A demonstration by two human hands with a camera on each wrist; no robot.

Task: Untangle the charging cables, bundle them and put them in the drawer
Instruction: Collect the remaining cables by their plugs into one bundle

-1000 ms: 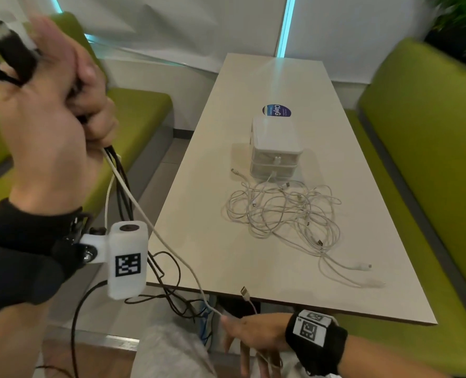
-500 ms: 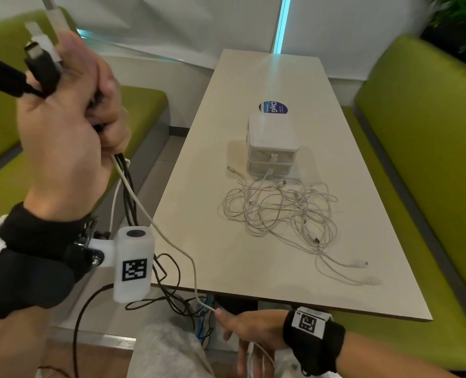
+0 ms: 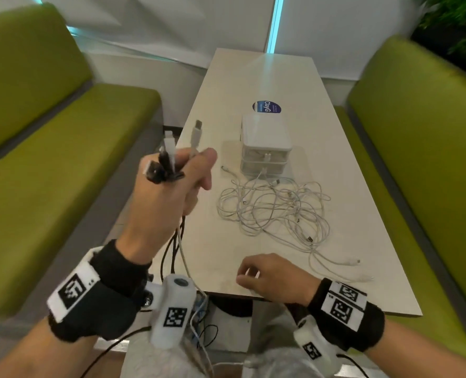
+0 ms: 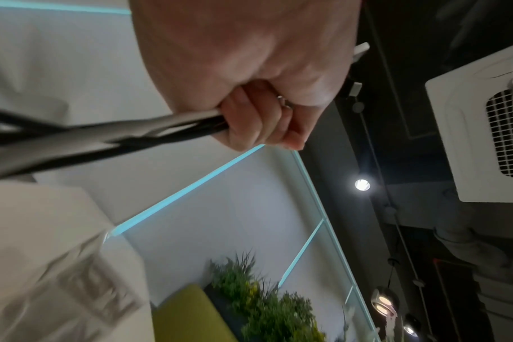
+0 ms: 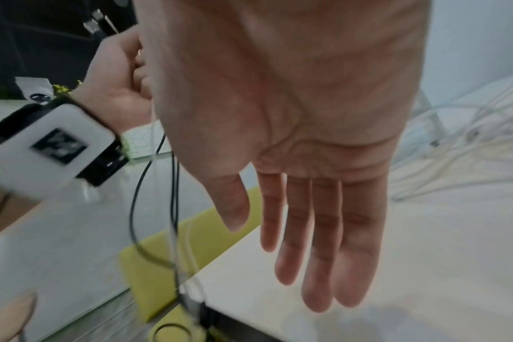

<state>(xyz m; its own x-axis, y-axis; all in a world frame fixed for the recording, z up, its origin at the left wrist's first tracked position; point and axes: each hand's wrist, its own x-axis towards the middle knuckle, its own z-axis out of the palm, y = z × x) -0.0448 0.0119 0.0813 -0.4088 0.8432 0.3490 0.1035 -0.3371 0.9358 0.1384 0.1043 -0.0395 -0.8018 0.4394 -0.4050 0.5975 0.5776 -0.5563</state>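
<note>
Several cables [image 3: 184, 156] in left fist [image 3: 169, 197]

Left hand [image 3: 169, 192], gripping the held cables [image 3: 178, 238], lowered from upper left of frame toward centre. Right hand [image 3: 272, 276] raised from below the table edge [image 3: 226, 293] to above it, fingers now straight, white cable released.

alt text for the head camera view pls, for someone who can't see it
The left hand grips a bunch of black and white cables upright; the right hand hovers open over the table. A white cable tangle lies before a drawer box.
</note>
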